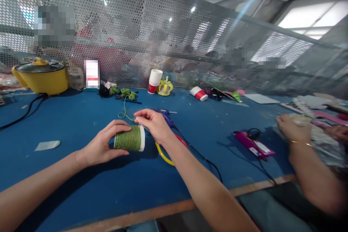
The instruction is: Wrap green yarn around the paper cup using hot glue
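Observation:
My left hand (pixel 104 145) grips a paper cup (pixel 130 138) lying on its side, most of it wrapped in green cord, with its white rim showing at the right. My right hand (pixel 152 123) pinches the green cord (pixel 123 110) at the cup's upper rim. The cord trails away across the blue table to a loose green pile (pixel 127 93). A blue glue gun (pixel 166 116) lies just behind my right hand. Yellow-and-red scissors (pixel 165 155) lie under my right wrist.
A yellow pot (pixel 40 77), a jar (pixel 75 78), stacked paper cups (pixel 154 80), a tipped cup (pixel 199 93) and a yellow crown-like piece (pixel 164 87) line the far edge before a perforated screen. At the right, another person's hand (pixel 290 127) handles materials near a pink tool (pixel 254 145).

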`<state>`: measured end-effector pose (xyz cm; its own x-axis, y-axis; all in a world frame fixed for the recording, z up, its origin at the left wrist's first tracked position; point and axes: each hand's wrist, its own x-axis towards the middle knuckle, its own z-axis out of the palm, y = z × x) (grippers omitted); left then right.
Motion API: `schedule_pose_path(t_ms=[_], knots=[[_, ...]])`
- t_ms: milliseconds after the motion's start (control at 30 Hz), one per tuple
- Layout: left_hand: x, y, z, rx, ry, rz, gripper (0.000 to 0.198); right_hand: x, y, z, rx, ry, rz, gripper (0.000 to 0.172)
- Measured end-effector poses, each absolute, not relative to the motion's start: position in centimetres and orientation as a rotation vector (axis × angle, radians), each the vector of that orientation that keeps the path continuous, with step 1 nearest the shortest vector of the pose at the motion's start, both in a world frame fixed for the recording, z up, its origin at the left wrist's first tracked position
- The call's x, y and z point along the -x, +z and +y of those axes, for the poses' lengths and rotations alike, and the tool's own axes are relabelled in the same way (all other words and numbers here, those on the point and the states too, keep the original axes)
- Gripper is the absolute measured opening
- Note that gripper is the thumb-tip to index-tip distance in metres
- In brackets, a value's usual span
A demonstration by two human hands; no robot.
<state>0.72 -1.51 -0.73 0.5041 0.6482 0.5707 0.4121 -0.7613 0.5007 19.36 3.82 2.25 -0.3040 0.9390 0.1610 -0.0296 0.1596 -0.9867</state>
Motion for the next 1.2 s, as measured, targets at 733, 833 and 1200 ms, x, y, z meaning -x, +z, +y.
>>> schedule_pose_path(t_ms=[733,833,1200], knots=[[-1.0,-0.5,-1.7,-2.516,1.216,0.844,0.045,-19.8,1.8,4.7,1.256,1.209,-1.683,0.007],[-0.8,-0.9,-1.3,-2.462,1.280,0.934,0.045,-20.6,2.6,4.7,1.328,1.114,-1.757,0.023],[-0.6,-1.5,-0.9,-2.135,1.274,1.030,0.052,-20.1,3.2,3.1,0.952,1.510,-1.800,0.019]])
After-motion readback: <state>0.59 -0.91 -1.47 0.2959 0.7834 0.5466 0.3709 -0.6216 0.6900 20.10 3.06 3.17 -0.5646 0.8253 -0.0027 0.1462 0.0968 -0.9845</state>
